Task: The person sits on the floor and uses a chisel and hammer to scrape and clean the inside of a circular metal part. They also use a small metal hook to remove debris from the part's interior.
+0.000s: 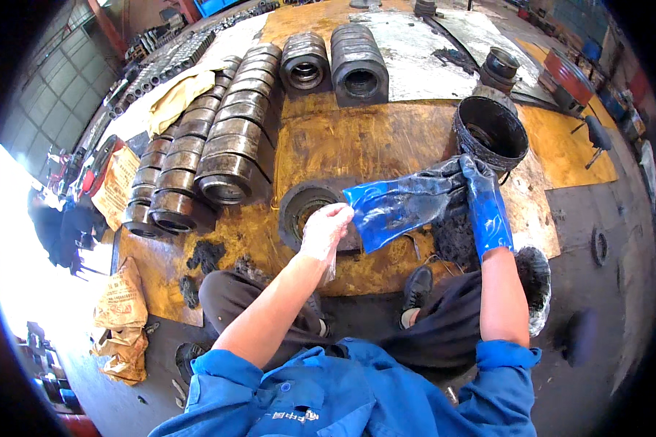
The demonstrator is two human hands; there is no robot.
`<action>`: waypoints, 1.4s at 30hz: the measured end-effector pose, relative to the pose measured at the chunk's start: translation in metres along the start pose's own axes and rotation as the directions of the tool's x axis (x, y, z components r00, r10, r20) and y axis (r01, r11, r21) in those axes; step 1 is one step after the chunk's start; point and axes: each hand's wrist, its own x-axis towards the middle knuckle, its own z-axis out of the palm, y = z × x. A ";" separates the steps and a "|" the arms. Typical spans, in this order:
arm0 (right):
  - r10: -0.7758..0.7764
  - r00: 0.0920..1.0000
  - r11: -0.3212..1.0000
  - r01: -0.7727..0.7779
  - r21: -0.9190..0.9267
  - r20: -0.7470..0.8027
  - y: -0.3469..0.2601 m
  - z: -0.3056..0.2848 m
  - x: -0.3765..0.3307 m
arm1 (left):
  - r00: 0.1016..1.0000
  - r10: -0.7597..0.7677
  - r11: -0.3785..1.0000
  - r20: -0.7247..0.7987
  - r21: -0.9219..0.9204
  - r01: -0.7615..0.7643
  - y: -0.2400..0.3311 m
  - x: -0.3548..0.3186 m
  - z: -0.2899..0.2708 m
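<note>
My left hand (324, 231), in a thin clear plastic glove, pinches the cuff of a loose blue rubber glove (404, 207) smeared with black grease. The loose glove stretches sideways between my hands. Its finger end is gripped by my right hand (481, 191), which wears a matching greasy blue glove. Behind my left hand a dark metal ring-shaped part (291, 218) lies on the stained board, partly covered by the hand and glove. Just beyond my right hand stands a black, grease-caked bucket (468, 138). A dark greasy clump (455, 244) lies below the loose glove.
Long rows of cylindrical metal parts (229, 149) lie at the left, with two shorter stacks (361, 65) farther back. Torn paper sacks (120, 313) sit at the left. A white-rimmed container (536, 288) stands by my right forearm. A small stool (598, 135) is at the right.
</note>
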 end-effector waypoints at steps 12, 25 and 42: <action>-0.065 0.997 0.998 0.064 0.013 0.050 -0.013 0.006 -0.012 | 0.808 -0.130 0.832 0.575 -0.381 0.404 0.040 -0.026 0.002; -0.114 0.981 0.992 0.103 0.076 0.157 -0.016 0.030 -0.013 | 0.848 -0.112 0.863 0.518 -0.372 0.341 0.064 -0.035 0.023; -0.153 0.971 0.988 0.143 0.066 0.186 -0.015 0.032 -0.005 | 0.796 0.176 -0.035 0.580 0.811 -0.583 0.096 -0.036 0.086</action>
